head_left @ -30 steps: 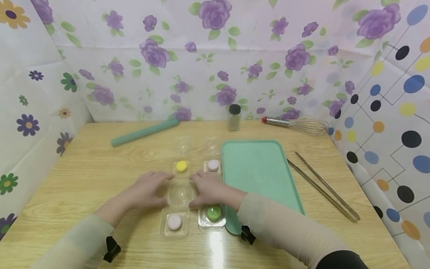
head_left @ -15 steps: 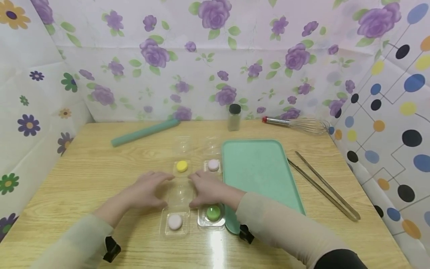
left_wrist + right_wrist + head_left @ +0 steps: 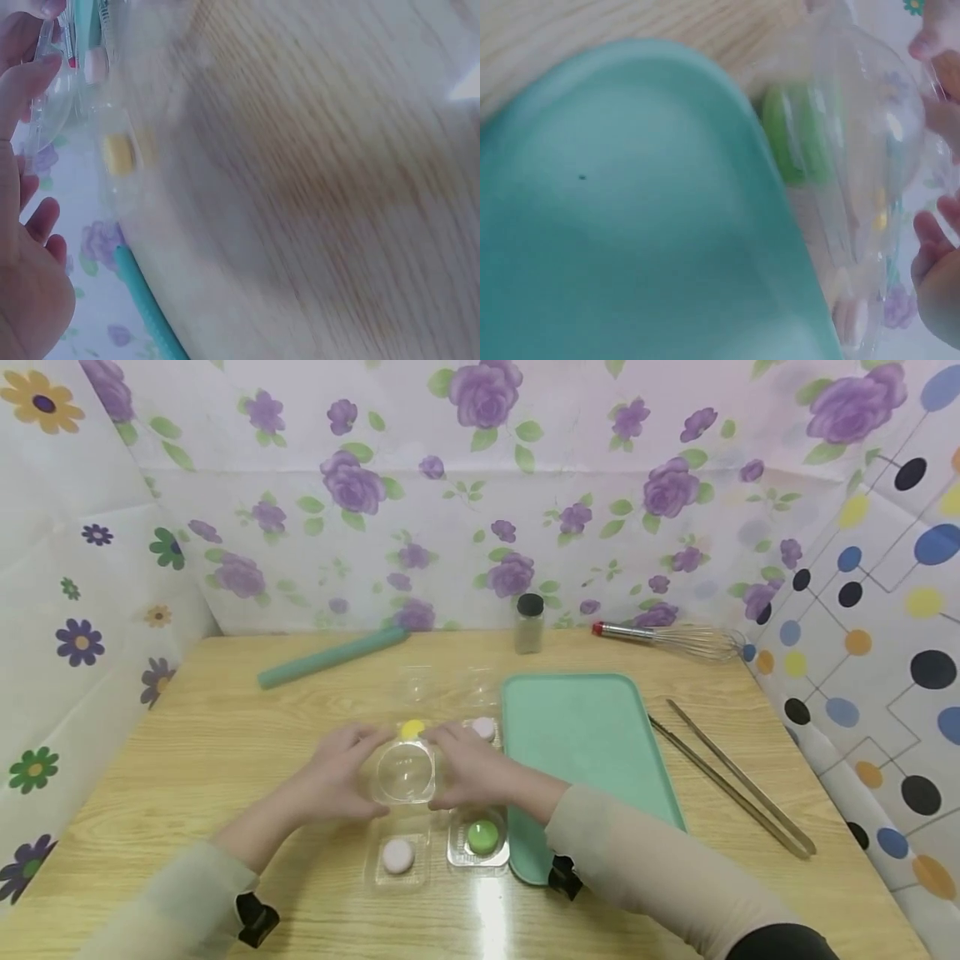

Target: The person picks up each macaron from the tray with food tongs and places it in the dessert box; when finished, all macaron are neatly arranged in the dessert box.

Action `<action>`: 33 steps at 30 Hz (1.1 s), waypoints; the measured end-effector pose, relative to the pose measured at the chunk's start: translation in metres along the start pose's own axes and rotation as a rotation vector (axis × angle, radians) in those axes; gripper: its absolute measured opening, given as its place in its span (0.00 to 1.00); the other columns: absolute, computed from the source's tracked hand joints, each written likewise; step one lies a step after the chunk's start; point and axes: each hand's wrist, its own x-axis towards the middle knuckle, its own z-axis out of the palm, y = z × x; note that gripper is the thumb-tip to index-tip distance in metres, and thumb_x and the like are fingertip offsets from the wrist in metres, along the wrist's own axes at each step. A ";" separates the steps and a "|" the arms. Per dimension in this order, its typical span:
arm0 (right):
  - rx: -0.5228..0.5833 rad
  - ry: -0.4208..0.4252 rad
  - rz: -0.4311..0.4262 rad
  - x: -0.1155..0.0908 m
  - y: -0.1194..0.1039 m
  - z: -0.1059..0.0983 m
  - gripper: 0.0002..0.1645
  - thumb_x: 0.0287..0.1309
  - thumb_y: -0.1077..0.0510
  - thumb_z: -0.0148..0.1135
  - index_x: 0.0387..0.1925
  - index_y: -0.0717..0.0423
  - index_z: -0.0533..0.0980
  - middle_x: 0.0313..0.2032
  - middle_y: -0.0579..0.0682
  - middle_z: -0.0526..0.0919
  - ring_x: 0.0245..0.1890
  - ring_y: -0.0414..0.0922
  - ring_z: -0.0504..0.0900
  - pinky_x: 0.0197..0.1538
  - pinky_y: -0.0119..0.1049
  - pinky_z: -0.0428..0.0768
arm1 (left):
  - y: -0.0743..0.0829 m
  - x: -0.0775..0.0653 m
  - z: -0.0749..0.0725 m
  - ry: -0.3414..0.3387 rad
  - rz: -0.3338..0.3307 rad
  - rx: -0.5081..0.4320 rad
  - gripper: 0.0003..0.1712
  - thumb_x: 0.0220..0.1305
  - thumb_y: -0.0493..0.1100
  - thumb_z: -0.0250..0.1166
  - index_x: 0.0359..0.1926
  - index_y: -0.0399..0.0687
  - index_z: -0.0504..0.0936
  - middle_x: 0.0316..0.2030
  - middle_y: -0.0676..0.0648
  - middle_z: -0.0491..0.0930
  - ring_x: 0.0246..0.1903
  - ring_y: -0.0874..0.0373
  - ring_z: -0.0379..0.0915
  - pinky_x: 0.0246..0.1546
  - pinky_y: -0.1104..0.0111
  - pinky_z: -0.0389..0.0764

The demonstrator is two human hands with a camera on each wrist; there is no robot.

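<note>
Both hands hold a clear plastic lid with a round dome (image 3: 406, 772) from its two sides, above the table. My left hand (image 3: 341, 777) pinches its left edge, and in the left wrist view the thumb and fingers lie on the lid's rim. From the other side my right hand (image 3: 472, 768) grips the right edge. Just below sits a clear box with a pale pink macaron (image 3: 398, 856). Beside it is a box with a green macaron (image 3: 483, 837). Behind the hands, a yellow macaron (image 3: 412, 730) and a pinkish macaron (image 3: 483, 728) are partly covered.
A green tray (image 3: 577, 735) lies right of the boxes, under the right forearm. Metal tongs (image 3: 738, 781) are farther right. Along the back are a green rolling pin (image 3: 333, 658), a black-capped jar (image 3: 528, 627) and a whisk (image 3: 675, 639). Clear open lids (image 3: 417, 685) stand behind the far boxes.
The clear lid has risen off the table between both hands and shifted slightly away, now overlapping the yellow macaron's box. The head view has turned slightly left.
</note>
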 end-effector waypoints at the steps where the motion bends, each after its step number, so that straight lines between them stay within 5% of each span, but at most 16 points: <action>1: 0.027 -0.009 -0.013 -0.001 0.001 -0.001 0.55 0.40 0.46 0.76 0.67 0.55 0.57 0.61 0.52 0.65 0.60 0.49 0.64 0.61 0.42 0.68 | 0.001 0.000 0.000 0.005 0.000 0.006 0.58 0.29 0.52 0.79 0.65 0.45 0.64 0.58 0.39 0.65 0.58 0.42 0.57 0.56 0.42 0.60; 5: 0.249 -0.065 0.017 -0.003 0.004 -0.006 0.55 0.46 0.43 0.71 0.70 0.51 0.53 0.58 0.49 0.68 0.55 0.48 0.70 0.55 0.39 0.72 | 0.003 -0.003 -0.002 0.038 0.018 0.040 0.55 0.30 0.51 0.79 0.63 0.44 0.65 0.58 0.37 0.64 0.58 0.40 0.57 0.56 0.41 0.60; 11: 0.643 -0.136 0.142 -0.002 0.005 -0.013 0.34 0.64 0.38 0.49 0.65 0.51 0.63 0.43 0.44 0.81 0.46 0.47 0.77 0.48 0.42 0.74 | 0.003 -0.004 -0.003 0.213 0.173 0.119 0.54 0.26 0.50 0.79 0.59 0.40 0.67 0.53 0.36 0.66 0.52 0.40 0.61 0.51 0.44 0.62; 14: 0.793 -0.182 0.180 0.000 0.002 -0.014 0.36 0.65 0.33 0.39 0.62 0.51 0.67 0.40 0.48 0.83 0.42 0.51 0.78 0.42 0.40 0.72 | 0.003 -0.003 -0.003 0.305 0.286 0.164 0.53 0.24 0.49 0.79 0.57 0.38 0.68 0.50 0.36 0.66 0.48 0.42 0.61 0.47 0.49 0.63; 18: 0.986 -0.239 0.253 0.003 -0.002 -0.013 0.42 0.61 0.27 0.38 0.61 0.53 0.67 0.39 0.56 0.83 0.37 0.52 0.78 0.39 0.36 0.72 | 0.003 -0.001 -0.002 0.383 0.384 0.209 0.52 0.23 0.49 0.78 0.55 0.36 0.70 0.46 0.38 0.67 0.44 0.45 0.62 0.43 0.53 0.64; 24: 1.097 -0.263 0.312 0.004 -0.005 -0.012 0.39 0.61 0.29 0.38 0.61 0.51 0.66 0.34 0.59 0.83 0.28 0.46 0.78 0.34 0.34 0.71 | 0.005 0.002 -0.001 0.407 0.412 0.227 0.51 0.23 0.48 0.78 0.55 0.36 0.70 0.44 0.39 0.68 0.42 0.46 0.63 0.40 0.54 0.65; 33: 1.110 -0.258 0.348 0.003 -0.007 -0.012 0.40 0.56 0.27 0.43 0.59 0.48 0.66 0.30 0.57 0.81 0.26 0.44 0.75 0.30 0.31 0.69 | 0.005 0.004 0.001 0.432 0.423 0.270 0.52 0.21 0.48 0.80 0.54 0.36 0.70 0.41 0.41 0.71 0.39 0.47 0.67 0.38 0.54 0.69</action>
